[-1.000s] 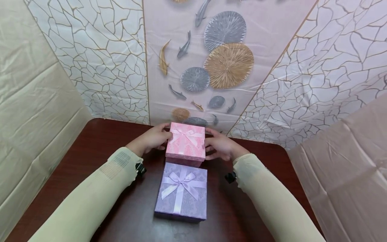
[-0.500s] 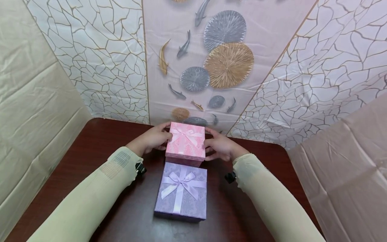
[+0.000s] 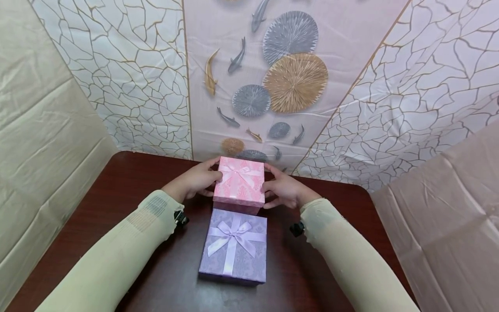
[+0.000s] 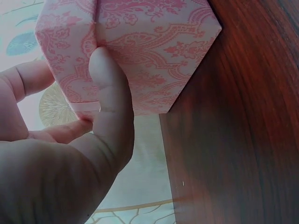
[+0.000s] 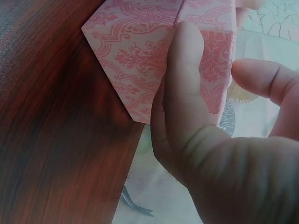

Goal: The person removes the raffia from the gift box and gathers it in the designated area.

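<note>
A pink patterned gift box with a pink ribbon bow stands at the far middle of the table, its lid on. My left hand grips it from the left side, thumb at the lid's edge. From the right side my right hand holds the same box, fingers spread along it. In the left wrist view, the thumb lies along the box's side; the right wrist view shows fingers against the opposite side. Just in front sits a purple gift box with a lilac bow, untouched by either hand.
The dark wooden table reaches back to a wall covering printed with fish and round leaves, close behind the pink box. Beige cloth panels close off both sides. A small black device sits at each wrist.
</note>
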Demonstrator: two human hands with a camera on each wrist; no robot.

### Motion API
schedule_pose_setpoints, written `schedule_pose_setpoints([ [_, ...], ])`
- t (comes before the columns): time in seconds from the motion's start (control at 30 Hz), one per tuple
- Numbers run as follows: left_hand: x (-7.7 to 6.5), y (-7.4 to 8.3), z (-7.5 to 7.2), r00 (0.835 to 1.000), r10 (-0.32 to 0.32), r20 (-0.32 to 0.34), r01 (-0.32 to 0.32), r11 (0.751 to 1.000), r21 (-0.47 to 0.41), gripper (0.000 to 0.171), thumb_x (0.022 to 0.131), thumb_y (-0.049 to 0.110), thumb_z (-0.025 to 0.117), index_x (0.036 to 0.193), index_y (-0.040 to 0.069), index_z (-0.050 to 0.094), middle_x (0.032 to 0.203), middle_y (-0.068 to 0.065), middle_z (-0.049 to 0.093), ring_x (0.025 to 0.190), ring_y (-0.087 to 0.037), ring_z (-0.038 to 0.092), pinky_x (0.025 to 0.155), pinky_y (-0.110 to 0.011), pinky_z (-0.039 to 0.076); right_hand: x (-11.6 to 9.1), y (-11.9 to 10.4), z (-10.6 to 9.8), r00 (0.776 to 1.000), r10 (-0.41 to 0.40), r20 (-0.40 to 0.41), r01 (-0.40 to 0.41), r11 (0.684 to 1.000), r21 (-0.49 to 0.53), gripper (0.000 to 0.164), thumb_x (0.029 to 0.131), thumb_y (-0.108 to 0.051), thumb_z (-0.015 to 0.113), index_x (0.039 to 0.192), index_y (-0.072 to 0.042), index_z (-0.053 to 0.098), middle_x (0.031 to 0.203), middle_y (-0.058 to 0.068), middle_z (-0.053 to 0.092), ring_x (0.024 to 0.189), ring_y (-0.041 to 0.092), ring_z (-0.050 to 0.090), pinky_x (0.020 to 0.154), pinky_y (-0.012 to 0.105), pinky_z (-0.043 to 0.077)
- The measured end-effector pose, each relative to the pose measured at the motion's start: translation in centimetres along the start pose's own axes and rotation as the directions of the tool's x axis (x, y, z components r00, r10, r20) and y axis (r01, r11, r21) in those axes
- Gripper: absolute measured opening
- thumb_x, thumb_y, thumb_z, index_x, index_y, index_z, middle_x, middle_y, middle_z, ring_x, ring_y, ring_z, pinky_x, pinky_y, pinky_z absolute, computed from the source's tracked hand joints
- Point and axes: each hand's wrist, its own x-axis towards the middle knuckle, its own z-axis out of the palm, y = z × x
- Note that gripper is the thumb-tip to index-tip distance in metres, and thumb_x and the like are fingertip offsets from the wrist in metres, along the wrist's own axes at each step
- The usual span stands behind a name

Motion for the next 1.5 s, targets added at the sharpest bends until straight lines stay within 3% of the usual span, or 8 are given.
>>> schedule_pose_setpoints([
  [0.2, -0.1, 0.0, 0.1, 1.000, 0.005, -0.009, -0.005, 1.000, 0.004, 0.087, 0.106, 0.021, 0.059, 0.182, 0.030, 0.017, 0.138, -0.020, 0.064, 0.114, -0.030, 0.074, 0.080, -0.043, 0.070, 0.0, 0.0, 0.0, 1.000, -0.001, 0.004, 0.001, 1.000, 0.008, 0.108, 0.101, -0.002, 0.068, 0.181, -0.038, 0.006, 0.108, 0.016, 0.075, 0.105, 0.034, 0.075, 0.082, 0.054, 0.070],
  [0.5, -0.1, 0.1, 0.2, 1.000, 0.011, -0.017, -0.011, 1.000, 0.000, 0.088, 0.106, 0.021, 0.060, 0.182, 0.030, 0.018, 0.142, -0.019, 0.064, 0.113, -0.029, 0.075, 0.080, -0.043, 0.070, -0.2, -0.2, 0.0, 1.000, -0.003, 0.010, 0.003, 1.000, 0.002, 0.108, 0.101, -0.003, 0.069, 0.181, -0.038, 0.006, 0.117, 0.019, 0.068, 0.107, 0.035, 0.073, 0.087, 0.057, 0.069],
  [0.63, -0.1, 0.3, 0.1, 1.000, 0.017, -0.021, -0.017, 1.000, 0.007, 0.086, 0.106, 0.022, 0.060, 0.182, 0.030, 0.020, 0.144, -0.019, 0.064, 0.114, -0.029, 0.074, 0.080, -0.043, 0.070, -0.2, -0.2, -0.2, 1.000, -0.006, 0.012, 0.006, 1.000, 0.006, 0.107, 0.102, -0.003, 0.068, 0.181, -0.038, 0.006, 0.113, 0.018, 0.070, 0.107, 0.036, 0.073, 0.083, 0.054, 0.070],
  [1.3, -0.4, 0.9, -0.1, 0.999, 0.041, -0.007, -0.041, 0.999, -0.014, 0.085, 0.105, 0.021, 0.059, 0.181, 0.032, 0.022, 0.156, -0.016, 0.057, 0.119, -0.032, 0.073, 0.081, -0.043, 0.069, -0.7, -0.8, -0.5, 1.000, -0.011, 0.019, 0.011, 1.000, 0.007, 0.107, 0.103, -0.003, 0.068, 0.181, -0.039, 0.006, 0.111, 0.015, 0.067, 0.106, 0.035, 0.073, 0.092, 0.062, 0.068],
  [1.5, -0.5, 1.2, -0.2, 0.999, 0.041, -0.009, -0.041, 0.999, -0.025, 0.086, 0.105, 0.022, 0.059, 0.182, 0.031, 0.020, 0.151, -0.018, 0.058, 0.115, -0.030, 0.072, 0.080, -0.042, 0.069, -1.1, -1.3, -0.5, 1.000, -0.013, 0.023, 0.013, 1.000, 0.000, 0.108, 0.104, -0.004, 0.068, 0.182, -0.039, 0.002, 0.109, 0.014, 0.069, 0.105, 0.034, 0.072, 0.098, 0.066, 0.065],
])
